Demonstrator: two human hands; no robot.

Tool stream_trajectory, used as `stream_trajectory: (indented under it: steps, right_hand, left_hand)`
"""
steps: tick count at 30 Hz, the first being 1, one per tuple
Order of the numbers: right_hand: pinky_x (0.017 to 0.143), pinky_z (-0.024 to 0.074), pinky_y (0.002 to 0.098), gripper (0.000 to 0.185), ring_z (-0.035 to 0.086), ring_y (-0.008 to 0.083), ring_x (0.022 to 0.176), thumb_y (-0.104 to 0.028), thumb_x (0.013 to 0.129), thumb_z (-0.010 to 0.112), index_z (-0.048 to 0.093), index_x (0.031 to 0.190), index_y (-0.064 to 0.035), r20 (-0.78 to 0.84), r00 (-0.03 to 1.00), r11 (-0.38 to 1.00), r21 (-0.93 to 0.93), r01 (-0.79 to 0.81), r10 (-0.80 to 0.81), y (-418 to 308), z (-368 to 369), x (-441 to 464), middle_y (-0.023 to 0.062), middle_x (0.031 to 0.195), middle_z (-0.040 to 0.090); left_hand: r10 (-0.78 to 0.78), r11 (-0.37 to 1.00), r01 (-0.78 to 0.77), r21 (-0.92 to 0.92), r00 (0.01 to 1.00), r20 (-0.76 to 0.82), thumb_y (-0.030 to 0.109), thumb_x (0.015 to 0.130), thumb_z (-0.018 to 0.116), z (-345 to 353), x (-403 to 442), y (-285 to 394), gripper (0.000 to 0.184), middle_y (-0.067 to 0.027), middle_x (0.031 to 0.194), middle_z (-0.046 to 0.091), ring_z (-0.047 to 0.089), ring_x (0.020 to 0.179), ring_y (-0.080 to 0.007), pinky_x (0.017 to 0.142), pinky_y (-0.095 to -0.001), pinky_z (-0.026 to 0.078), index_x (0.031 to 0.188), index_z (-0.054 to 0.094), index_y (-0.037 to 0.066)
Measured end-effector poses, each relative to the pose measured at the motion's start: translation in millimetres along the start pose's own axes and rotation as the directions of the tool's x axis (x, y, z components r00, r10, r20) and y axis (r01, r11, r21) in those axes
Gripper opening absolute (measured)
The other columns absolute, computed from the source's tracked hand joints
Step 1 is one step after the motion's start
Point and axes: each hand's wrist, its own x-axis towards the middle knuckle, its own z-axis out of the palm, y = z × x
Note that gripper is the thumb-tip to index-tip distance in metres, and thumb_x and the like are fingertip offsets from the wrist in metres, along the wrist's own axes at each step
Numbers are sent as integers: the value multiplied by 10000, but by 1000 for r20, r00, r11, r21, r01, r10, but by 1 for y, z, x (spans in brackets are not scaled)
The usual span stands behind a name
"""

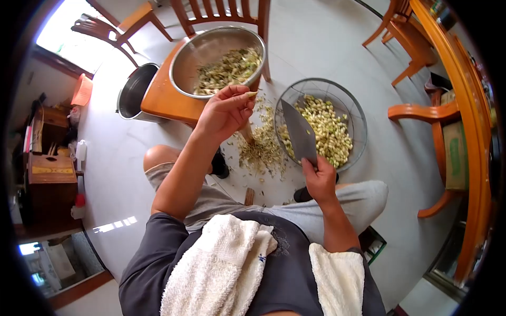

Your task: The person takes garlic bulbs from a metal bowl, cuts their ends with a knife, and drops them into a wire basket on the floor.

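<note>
My left hand (225, 111) is raised near the rim of a metal basin (182, 66), its fingers pinching a small pale bulb (252, 95). In the basin lie many untrimmed bulbs with brownish-green stalks (229, 68). My right hand (320, 181) grips a cleaver (300, 129) by its handle; the broad dark blade points up and away, over the left side of a wire mesh basket (360, 118). Many cut, pale yellow-green bulbs (329, 129) fill part of the basket. The blade and the pinched bulb are apart.
The basin stands on a wooden chair seat (163, 97); a dark bucket (138, 92) is beside it. Trimmings (258, 150) litter the floor between my feet. Wooden chairs (411, 47) and a table edge (464, 158) line the right. Towels (216, 263) hang over my chest.
</note>
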Motion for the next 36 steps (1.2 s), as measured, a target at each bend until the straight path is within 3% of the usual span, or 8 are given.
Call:
stream_trajectory:
  steps: [4, 9, 12, 21, 24, 27, 30, 36]
  right_hand:
    - [623, 458, 314, 118, 588, 250, 683, 12, 814, 595, 635, 925, 4, -100, 957, 961, -80, 266, -274, -5, 1, -1, 128, 792, 609]
    - [598, 449, 283, 124, 577, 213, 649, 5, 822, 615, 627, 942, 34, -104, 954, 954, -131, 269, -283, 0, 2, -2, 116, 766, 601]
    - [589, 453, 354, 157, 571, 296, 656, 2, 801, 609, 622, 957, -7, -101, 955, 953, -156, 260, -277, 2, 3, -3, 139, 750, 573]
    - [583, 455, 377, 152, 575, 323, 656, 1, 790, 609, 627, 941, -4, -85, 964, 953, -196, 232, -252, 4, 6, -2, 146, 747, 577]
    - [595, 454, 399, 127, 580, 347, 682, -47, 800, 607, 623, 918, -5, -47, 968, 952, -199, 231, -245, 11, 10, -3, 163, 757, 583]
    - [593, 452, 338, 134, 582, 311, 661, -93, 832, 584, 617, 893, 22, 142, 990, 920, -389, 46, 10, 33, 9, -4, 160, 710, 578]
    - [622, 454, 423, 164, 583, 390, 722, -158, 813, 591, 604, 804, 6, 110, 986, 961, -258, -97, 129, 29, 6, -3, 212, 744, 589]
    - [612, 453, 408, 166, 591, 378, 703, -152, 811, 599, 600, 800, 14, 89, 986, 978, -169, -123, 139, 25, 6, -1, 208, 738, 592]
  left_hand:
    - [36, 996, -35, 83, 999, -4, -33, 856, 566, -1, -4, -46, 110, -128, 886, 634, 619, 762, -179, 644, -270, 509, 961, 588, -8]
    - [120, 909, -68, 412, 988, -100, -52, 807, 629, 9, -10, -71, 137, -100, 835, 649, 640, 734, -160, 653, -253, 529, 939, 604, -27]
    - [180, 813, -83, 577, 977, -113, -51, 791, 646, 12, -11, -77, 133, -84, 808, 653, 640, 721, -135, 642, -238, 530, 918, 617, -29]
    - [254, 748, -124, 652, 961, -109, -43, 803, 641, 15, -12, -83, 133, -61, 810, 652, 624, 702, -103, 649, -224, 524, 935, 622, -39]
    - [311, 766, -189, 614, 945, -98, -45, 803, 642, 16, -13, -83, 135, -59, 800, 651, 624, 700, -104, 660, -225, 526, 937, 625, -37]
    - [304, 762, -206, 613, 951, -57, -41, 827, 610, 12, -15, -78, 124, -95, 858, 649, 650, 774, -158, 715, -276, 556, 951, 607, -32]
    - [244, 895, -205, 396, 969, -49, -38, 854, 570, 9, -12, -75, 128, -121, 899, 640, 658, 864, -223, 763, -324, 567, 981, 574, -37]
    - [102, 973, -103, 209, 995, 13, -19, 868, 557, 2, -12, -71, 109, -129, 889, 621, 646, 921, -268, 766, -349, 571, 977, 549, -21]
